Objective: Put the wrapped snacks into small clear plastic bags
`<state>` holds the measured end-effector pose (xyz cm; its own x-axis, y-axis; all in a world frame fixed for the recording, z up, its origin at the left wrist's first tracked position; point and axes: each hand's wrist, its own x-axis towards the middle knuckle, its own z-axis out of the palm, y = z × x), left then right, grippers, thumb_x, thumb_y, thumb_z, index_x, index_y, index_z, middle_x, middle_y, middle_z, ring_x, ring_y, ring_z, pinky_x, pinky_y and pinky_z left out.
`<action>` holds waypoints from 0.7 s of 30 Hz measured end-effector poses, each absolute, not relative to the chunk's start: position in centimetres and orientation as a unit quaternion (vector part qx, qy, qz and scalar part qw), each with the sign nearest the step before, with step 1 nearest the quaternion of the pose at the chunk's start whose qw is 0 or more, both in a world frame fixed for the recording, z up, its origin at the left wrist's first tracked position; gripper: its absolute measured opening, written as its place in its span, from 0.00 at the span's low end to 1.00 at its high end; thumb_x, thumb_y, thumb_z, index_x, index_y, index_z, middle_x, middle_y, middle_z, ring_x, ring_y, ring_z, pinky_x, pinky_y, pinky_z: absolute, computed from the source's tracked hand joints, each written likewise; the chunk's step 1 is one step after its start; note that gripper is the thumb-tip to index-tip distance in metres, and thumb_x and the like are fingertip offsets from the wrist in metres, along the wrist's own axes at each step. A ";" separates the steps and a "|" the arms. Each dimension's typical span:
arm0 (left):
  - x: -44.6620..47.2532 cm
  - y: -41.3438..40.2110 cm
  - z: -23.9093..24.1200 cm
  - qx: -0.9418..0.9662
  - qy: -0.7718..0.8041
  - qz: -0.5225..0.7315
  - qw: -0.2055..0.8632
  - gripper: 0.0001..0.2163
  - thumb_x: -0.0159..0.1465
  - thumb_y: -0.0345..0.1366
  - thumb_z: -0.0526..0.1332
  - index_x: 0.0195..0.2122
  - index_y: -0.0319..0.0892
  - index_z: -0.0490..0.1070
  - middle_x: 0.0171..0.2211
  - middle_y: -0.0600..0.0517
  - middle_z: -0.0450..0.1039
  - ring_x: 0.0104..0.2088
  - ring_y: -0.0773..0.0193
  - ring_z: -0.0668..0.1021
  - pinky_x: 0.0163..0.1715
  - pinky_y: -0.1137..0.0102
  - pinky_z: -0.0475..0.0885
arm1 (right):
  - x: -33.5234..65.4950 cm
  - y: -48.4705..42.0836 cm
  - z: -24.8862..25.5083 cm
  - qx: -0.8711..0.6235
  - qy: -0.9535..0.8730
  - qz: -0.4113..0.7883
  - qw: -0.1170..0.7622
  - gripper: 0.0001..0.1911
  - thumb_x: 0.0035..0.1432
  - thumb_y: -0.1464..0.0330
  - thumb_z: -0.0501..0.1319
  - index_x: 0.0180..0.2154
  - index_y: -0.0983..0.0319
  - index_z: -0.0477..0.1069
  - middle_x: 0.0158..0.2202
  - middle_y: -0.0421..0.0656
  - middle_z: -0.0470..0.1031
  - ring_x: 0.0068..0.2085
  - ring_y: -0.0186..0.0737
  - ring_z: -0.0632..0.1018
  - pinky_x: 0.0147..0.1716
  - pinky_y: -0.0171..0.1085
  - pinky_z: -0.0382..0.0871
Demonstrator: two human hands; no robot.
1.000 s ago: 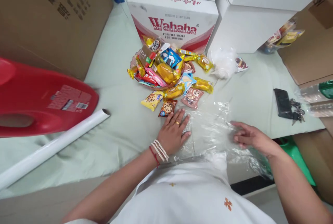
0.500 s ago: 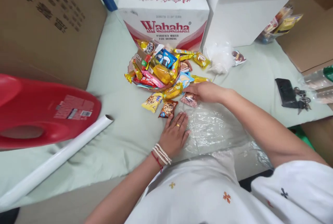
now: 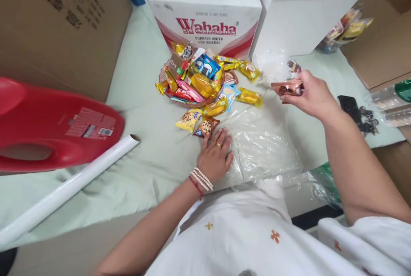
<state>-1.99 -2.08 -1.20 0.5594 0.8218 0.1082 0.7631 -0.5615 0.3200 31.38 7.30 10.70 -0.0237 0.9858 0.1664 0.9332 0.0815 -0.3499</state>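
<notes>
My left hand [image 3: 215, 156] lies flat, fingers spread, on the left edge of a clear plastic sheet [image 3: 266, 147] spread on the pale green cloth. My right hand [image 3: 310, 94] is raised above the cloth to the right and pinches a brown snack packet [image 3: 287, 88]. A heap of coloured snack packets [image 3: 199, 81] fills a shallow bowl just beyond my left hand. Two cookie packets [image 3: 196, 123] lie loose right by my left fingertips.
A Wahaha water carton [image 3: 205, 19] and white boxes [image 3: 305, 15] stand behind the pile. A red plastic stool [image 3: 54, 126] and a white paper roll [image 3: 67, 188] lie at left. A black key pouch with keys [image 3: 356, 113] and bottles [image 3: 390, 105] sit at right. Crumpled clear bag [image 3: 271, 66].
My right hand reached to the snack pile, took the brown packet that lay beside the sheet, and lifted it up to the right. My left hand stayed flat on the plastic.
</notes>
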 end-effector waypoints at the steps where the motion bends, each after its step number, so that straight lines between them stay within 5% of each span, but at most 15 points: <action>1: -2.0 -1.8 -1.2 0.870 0.462 0.124 0.120 0.25 0.73 0.42 0.54 0.68 0.40 0.66 0.73 0.40 0.58 0.73 0.48 0.61 0.74 0.46 0.46 | 31.3 6.2 10.9 -0.667 -0.709 0.079 0.215 0.21 0.55 0.60 0.73 0.44 0.57 0.68 0.40 0.45 0.76 0.37 0.46 0.74 0.37 0.42 0.67; 4: -2.2 -0.9 -1.2 0.857 0.484 0.126 0.123 0.25 0.72 0.42 0.55 0.67 0.38 0.66 0.73 0.39 0.58 0.73 0.47 0.61 0.74 0.46 0.47 | 28.6 2.9 9.5 -0.591 -0.757 0.080 0.265 0.15 0.61 0.59 0.69 0.42 0.57 0.67 0.45 0.47 0.77 0.43 0.47 0.77 0.41 0.43 0.70; 7: -2.9 -0.5 -1.2 0.863 0.472 0.133 0.126 0.25 0.72 0.42 0.55 0.68 0.38 0.65 0.73 0.39 0.57 0.73 0.47 0.61 0.73 0.45 0.47 | 24.9 0.6 6.3 -0.536 -0.814 0.058 0.214 0.07 0.68 0.63 0.62 0.43 0.59 0.69 0.50 0.51 0.76 0.50 0.51 0.76 0.50 0.49 0.69; 12: -4.5 -0.8 -1.1 0.874 0.440 0.176 0.106 0.28 0.72 0.40 0.57 0.71 0.38 0.59 0.74 0.36 0.53 0.75 0.46 0.57 0.72 0.47 0.52 | 23.5 -1.4 3.0 -0.450 -0.870 0.163 0.119 0.22 0.64 0.57 0.67 0.54 0.60 0.70 0.64 0.55 0.68 0.63 0.57 0.68 0.62 0.57 0.60; 17: -5.4 -1.2 -1.3 0.918 0.342 0.178 0.089 0.27 0.69 0.25 0.54 0.69 0.52 0.62 0.69 0.46 0.67 0.72 0.53 0.64 0.73 0.44 0.41 | 24.3 -0.9 2.5 -0.463 -0.858 0.185 0.120 0.13 0.67 0.65 0.63 0.52 0.61 0.72 0.59 0.54 0.73 0.59 0.55 0.71 0.61 0.57 0.61; 21: -6.7 -0.9 -1.3 0.923 0.305 0.173 0.160 0.29 0.62 0.22 0.54 0.65 0.45 0.66 0.66 0.44 0.71 0.71 0.51 0.66 0.72 0.43 0.47 | 25.0 -0.9 3.3 -0.460 -0.859 0.190 0.122 0.16 0.68 0.64 0.62 0.55 0.59 0.72 0.62 0.54 0.71 0.62 0.56 0.70 0.65 0.62 0.56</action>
<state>-6.68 -0.95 -1.35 0.7537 0.6189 0.2212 0.5079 -0.7621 0.4015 24.96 -0.94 3.26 -0.5473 0.8362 0.0346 0.7436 0.5048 -0.4385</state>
